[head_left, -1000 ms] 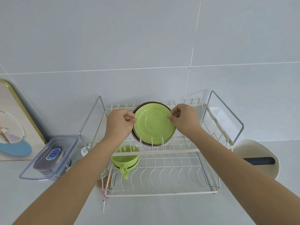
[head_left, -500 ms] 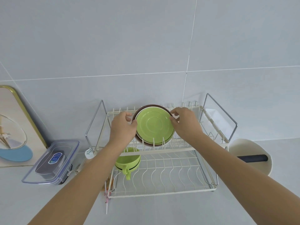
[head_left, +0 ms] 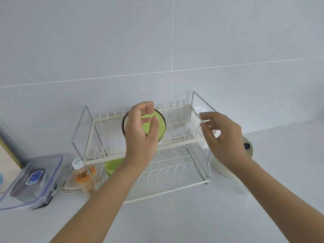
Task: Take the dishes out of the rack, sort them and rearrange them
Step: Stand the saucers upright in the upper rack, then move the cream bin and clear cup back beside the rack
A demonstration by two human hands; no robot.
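Note:
A white two-tier wire dish rack stands against the tiled wall. On its upper tier a green plate stands upright in the slots, in front of a brown plate. My left hand hovers right in front of these plates with loosely curled, spread fingers, covering most of them. My right hand is open and blurred, off to the right by the end of the upper tier, holding nothing. A green cup sits on the lower tier at the left, partly hidden by my left forearm.
A clear lidded container lies at the left on the white counter. A small bottle of orange drink and a folded cloth sit beside the rack. A cream pot with a black handle stands right of the rack.
Both hands have let go of the green plate's edges. My right hand moved away to the right, my left drew back in front of the plates. The view shifted rightwards.

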